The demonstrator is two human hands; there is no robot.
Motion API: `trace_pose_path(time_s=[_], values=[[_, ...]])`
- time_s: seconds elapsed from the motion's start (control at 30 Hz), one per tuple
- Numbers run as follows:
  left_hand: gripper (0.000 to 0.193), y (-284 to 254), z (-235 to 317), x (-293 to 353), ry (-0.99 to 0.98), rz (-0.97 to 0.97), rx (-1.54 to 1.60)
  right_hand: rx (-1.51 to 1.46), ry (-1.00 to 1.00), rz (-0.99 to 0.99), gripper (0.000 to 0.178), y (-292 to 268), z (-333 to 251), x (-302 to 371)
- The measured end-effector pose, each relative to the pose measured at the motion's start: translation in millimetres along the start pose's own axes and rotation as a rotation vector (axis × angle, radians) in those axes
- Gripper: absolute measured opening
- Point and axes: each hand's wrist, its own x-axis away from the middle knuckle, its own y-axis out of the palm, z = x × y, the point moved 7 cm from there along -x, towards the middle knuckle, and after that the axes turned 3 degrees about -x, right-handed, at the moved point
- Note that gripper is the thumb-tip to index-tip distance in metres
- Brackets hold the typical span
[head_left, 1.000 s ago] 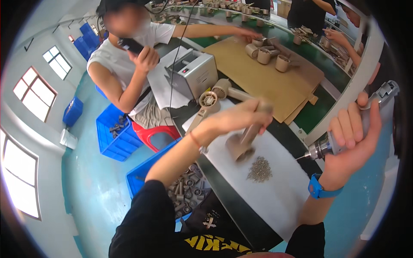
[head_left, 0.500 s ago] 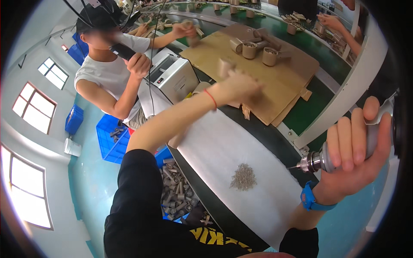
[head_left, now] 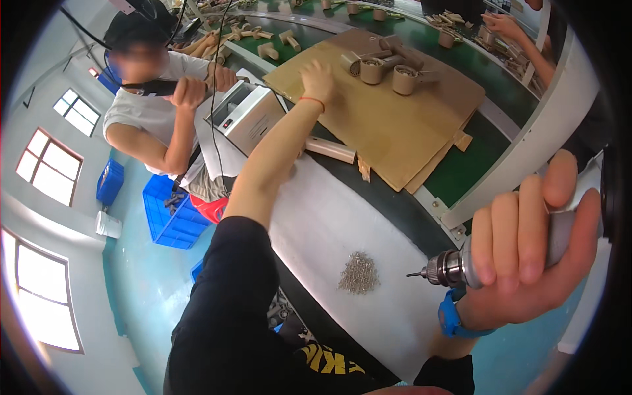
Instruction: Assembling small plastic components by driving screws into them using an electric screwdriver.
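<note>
My right hand point(head_left: 526, 247) is wrapped round a grey electric screwdriver point(head_left: 447, 266), its thin bit pointing left over the white sheet point(head_left: 316, 230). My left arm stretches forward, and my left hand point(head_left: 318, 80) is above the cardboard point(head_left: 382, 138) with its fingers apart. No part shows in that hand. Right of it, several brown handheld housings with round cup-shaped heads, among them one nearer housing point(head_left: 406, 80), lie on the cardboard. A small heap of tiny metal screws point(head_left: 359, 272) lies on the white sheet, left of the bit.
A white boxy machine point(head_left: 253, 118) stands left of my forearm. Beyond it a co-worker point(head_left: 148, 112) holds a dark device. A green conveyor point(head_left: 316, 23) carrying more brown parts curves behind the cardboard. A white metal post point(head_left: 520, 145) rises at right. Blue crates point(head_left: 171, 214) stand on the floor.
My left hand has moved left and away across the cardboard; the blurred brown part near it is gone from that spot. The screwdriver has shifted left and slightly down. The co-worker's raised arm has lowered.
</note>
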Motion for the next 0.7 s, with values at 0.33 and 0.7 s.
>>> trace_pose_path(time_s=[0.33,0.7], values=[[0.042,-104,42,172,0.556,-0.318,0.484,-0.239,-0.077,0.271,0.034,22,-2,8],[0.024,-193,-46,193,0.333,0.483,0.992,-0.088,-0.08,-0.003,0.028,8,9,-2]])
